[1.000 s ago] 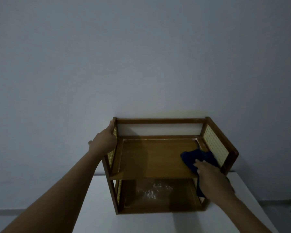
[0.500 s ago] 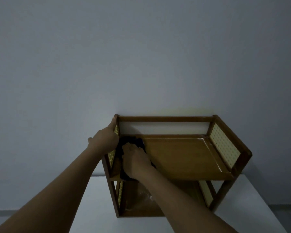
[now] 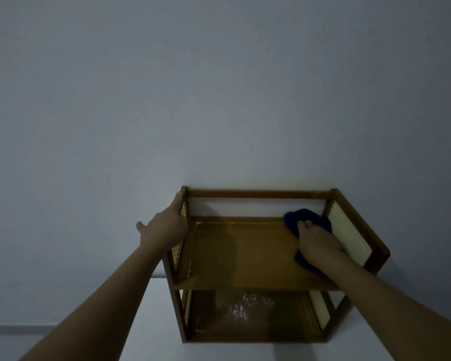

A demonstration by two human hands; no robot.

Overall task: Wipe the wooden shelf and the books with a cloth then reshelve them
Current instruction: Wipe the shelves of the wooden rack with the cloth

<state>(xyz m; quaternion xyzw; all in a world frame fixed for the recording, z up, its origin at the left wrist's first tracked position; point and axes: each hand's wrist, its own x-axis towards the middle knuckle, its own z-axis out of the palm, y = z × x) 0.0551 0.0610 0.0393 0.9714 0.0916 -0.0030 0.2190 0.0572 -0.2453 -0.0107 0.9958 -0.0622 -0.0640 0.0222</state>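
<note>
Nearest, the lower board [image 3: 248,319] of the wooden shelf [image 3: 258,194] shows pale smears and no books. Above it, the right hand [image 3: 317,243] lies flat, fingers pressed together on the dark blue cloth [image 3: 301,217], in the upper board's [image 3: 245,254] far right corner. The unwiped length runs leftward from there, along the board's long axis. The left hand [image 3: 164,227] clasps the far left post.
</note>
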